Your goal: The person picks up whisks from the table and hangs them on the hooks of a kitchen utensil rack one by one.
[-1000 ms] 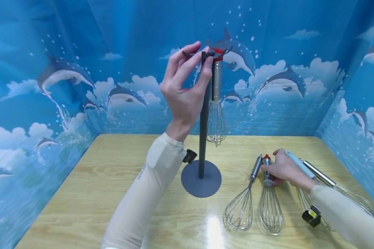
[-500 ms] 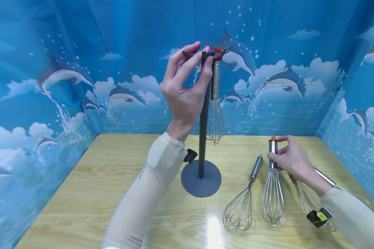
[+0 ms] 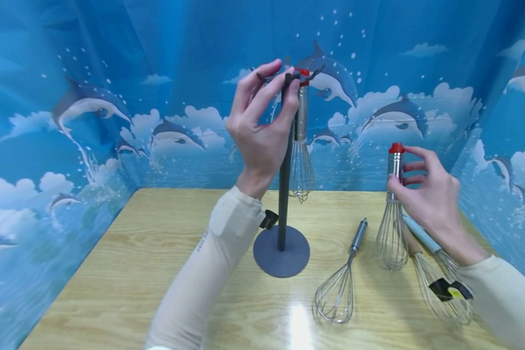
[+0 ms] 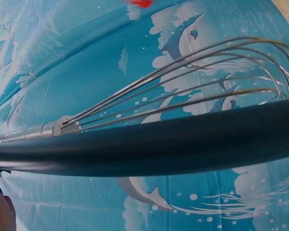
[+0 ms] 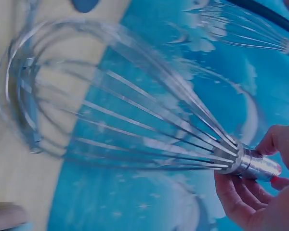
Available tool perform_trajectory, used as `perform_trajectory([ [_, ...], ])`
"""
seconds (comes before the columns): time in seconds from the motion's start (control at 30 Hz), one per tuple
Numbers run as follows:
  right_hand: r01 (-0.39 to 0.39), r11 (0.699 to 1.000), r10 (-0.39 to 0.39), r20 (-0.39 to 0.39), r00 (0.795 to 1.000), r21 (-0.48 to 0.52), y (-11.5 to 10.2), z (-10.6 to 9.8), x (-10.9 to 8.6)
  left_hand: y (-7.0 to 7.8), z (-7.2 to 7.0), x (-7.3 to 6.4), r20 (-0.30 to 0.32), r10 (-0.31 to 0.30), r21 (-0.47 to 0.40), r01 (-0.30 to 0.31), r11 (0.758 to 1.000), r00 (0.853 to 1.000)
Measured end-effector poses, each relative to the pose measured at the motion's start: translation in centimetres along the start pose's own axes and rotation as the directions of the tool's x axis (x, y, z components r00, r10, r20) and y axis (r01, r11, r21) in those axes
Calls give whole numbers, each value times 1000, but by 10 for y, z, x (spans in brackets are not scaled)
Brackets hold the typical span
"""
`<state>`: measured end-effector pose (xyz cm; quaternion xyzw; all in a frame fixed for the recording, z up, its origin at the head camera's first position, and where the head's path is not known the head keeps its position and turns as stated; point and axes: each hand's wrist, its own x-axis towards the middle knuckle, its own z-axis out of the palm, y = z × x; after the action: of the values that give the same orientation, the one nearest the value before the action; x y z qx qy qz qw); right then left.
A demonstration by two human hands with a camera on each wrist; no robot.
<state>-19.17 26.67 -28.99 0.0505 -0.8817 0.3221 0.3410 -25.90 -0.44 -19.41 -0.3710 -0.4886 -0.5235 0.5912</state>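
Note:
In the head view, my left hand (image 3: 262,126) grips the top of a dark hook stand (image 3: 283,194), thumb and fingers around its hooked head. From one of the hooks hangs a red-tipped steel whisk (image 3: 302,116), wires down, just right of the pole. My right hand (image 3: 435,204) holds a second red-capped whisk (image 3: 392,218) by its steel handle, upright above the table, thumb on one side and fingers on the other. The right wrist view shows this whisk's wires (image 5: 135,110) large and blurred. The dark pole (image 4: 149,151) crosses the left wrist view.
A steel-handled whisk (image 3: 358,236) lies between the stand's round base (image 3: 281,260) and my right arm. Wooden-handled (image 3: 413,243) and light-blue-handled (image 3: 422,234) whisks lie under the right forearm, partly hidden. A dolphin-print curtain (image 3: 179,58) surrounds the wooden table (image 3: 127,272).
My right hand has lifted the red-capped whisk off the table, up and slightly right. The left hand stays at the stand's top; the hanging whisk has shifted slightly.

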Motion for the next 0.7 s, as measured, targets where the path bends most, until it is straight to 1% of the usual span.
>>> perform_trajectory([
  [0.1, 38, 998, -35, -47, 998, 58, -12, -5, 8, 0, 0, -1, -9, 9, 13, -9, 1000, 1000],
  [0.2, 53, 995, -47, -74, 996, 88, -24, -8, 15, 1, 1, -1, -16, 20, 29, -20, 999, 1000],
  [0.43, 80, 987, -69, -83, 994, 136, -52, -10, 28, 2, 0, -3, -4, 46, 122, -45, 991, 999],
  [0.7, 151, 970, -132, -109, 985, 188, -77, -9, 39, 2, 0, -3, 23, 68, 163, -71, 984, 997],
])
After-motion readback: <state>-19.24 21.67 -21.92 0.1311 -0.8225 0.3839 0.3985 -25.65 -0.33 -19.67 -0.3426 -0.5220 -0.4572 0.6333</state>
